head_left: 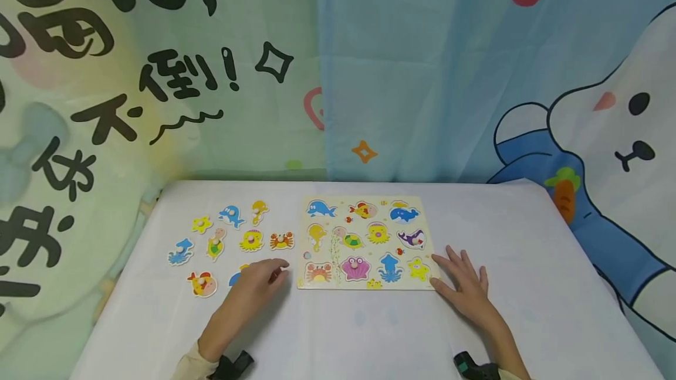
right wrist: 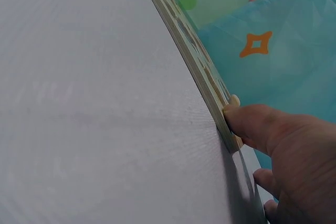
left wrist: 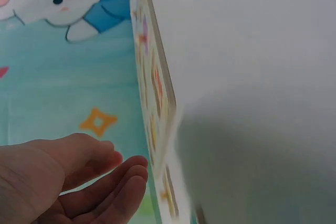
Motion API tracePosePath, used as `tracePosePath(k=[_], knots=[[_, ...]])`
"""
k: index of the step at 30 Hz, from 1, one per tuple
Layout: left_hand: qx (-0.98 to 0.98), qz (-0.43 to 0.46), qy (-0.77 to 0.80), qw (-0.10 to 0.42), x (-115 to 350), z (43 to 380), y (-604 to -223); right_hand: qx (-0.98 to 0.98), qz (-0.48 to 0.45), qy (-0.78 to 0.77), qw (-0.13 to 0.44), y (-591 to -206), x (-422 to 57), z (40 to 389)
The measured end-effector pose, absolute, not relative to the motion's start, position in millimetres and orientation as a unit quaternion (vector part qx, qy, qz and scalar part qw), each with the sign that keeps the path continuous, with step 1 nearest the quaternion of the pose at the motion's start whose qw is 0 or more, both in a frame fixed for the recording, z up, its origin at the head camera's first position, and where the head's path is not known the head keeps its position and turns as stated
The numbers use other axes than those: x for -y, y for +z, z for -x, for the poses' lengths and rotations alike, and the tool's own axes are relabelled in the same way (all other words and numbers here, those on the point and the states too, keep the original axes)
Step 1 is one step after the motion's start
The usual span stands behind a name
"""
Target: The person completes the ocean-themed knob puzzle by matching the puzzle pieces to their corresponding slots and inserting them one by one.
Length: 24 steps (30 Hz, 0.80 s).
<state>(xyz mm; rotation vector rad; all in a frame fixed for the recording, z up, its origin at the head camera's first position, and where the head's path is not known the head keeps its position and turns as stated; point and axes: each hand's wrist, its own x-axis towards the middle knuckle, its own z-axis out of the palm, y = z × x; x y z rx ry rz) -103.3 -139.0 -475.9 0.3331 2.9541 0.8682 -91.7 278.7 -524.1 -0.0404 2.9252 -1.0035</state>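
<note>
While a flat blue squid-shaped piece is lying furthest left on the white tabletop, a small yellow star-shaped piece and a rounded red-and-yellow fish-shaped piece are sitting just right of it. Next along, a green-and-yellow turtle-shaped piece and a blue dolphin-shaped piece are lying near a yellow octopus-shaped piece. The left hand is hovering around here with fingers loosely bent and nothing in its grasp that I can see. It's partly covering another blue piece; can't tell if they're touching, tbh. Above, a yellow seahorse-shaped piece is lying, and an orange-red crab-shaped piece is sitting just short of the board.

So the pale yellow rectangular wooden board, covered in sea-creature shapes, is lying flat mid-table. On its right, the right hand is spreading its fingers, thumb touching the near right corner. Further right, a white cartoon animal is showing on the blue fabric backdrop.
</note>
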Motion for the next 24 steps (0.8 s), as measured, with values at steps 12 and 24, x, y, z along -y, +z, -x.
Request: tracePosePath(k=[12, 24], knots=[[-0.981, 0.005, 0.191, 0.032, 223.9, 140.5, -471.7, -0.948, 0.000, -0.315, 0.037, -522.8, -281.1, 87.9], [-0.965, 0.059, 0.245, 0.065, 252.4, 162.5, -481.3, -0.946, 0.010, -0.321, 0.036, -523.1, -277.4, 92.8]])
